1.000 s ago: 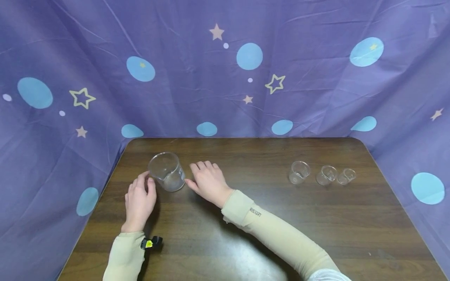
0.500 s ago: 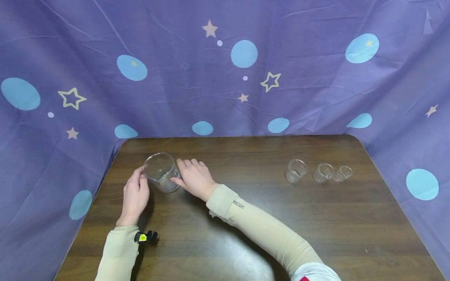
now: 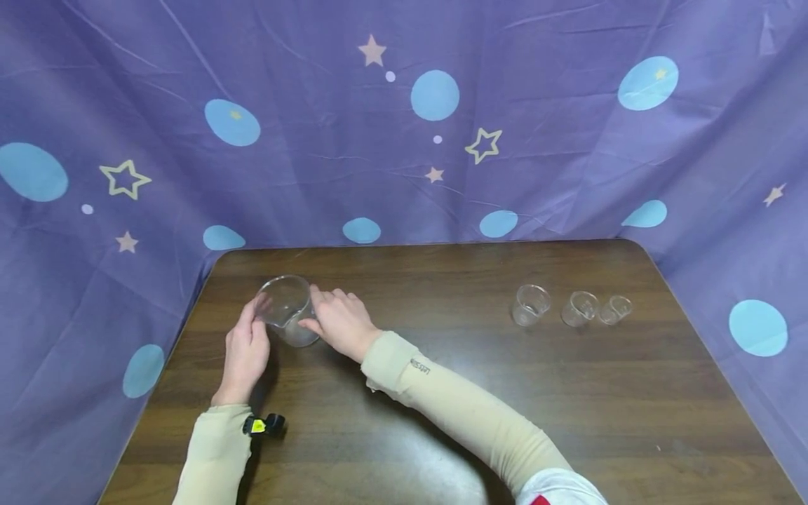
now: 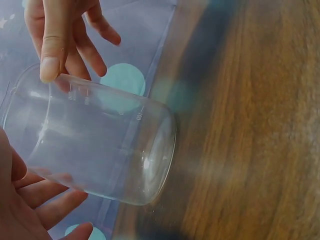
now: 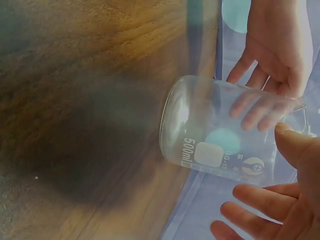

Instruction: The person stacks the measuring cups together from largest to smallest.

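Note:
A large clear glass beaker (image 3: 297,334) stands at the left of the table, between the two hands. My left hand (image 3: 245,352) grips its left wall, fingers behind the glass and thumb at the near side. From the right, my right hand (image 3: 344,324) holds the opposite wall near the rim, its thumb on the near side. Through the right wrist view the beaker (image 5: 222,117) shows a white 500ml marking, with the left hand's fingers (image 5: 257,112) seen through the glass. In the left wrist view, scale lines run along the beaker (image 4: 100,137).
Three smaller glass beakers stand in a row at the right, shrinking from the left one (image 3: 530,306) through the middle one (image 3: 579,309) to the smallest (image 3: 615,310). The brown wooden table (image 3: 442,393) ends at a purple patterned curtain (image 3: 303,175) behind and at both sides.
Both hands have closed in on the large beaker, the right hand moving left to its wall and the left hand taking hold. The head view has shifted slightly.

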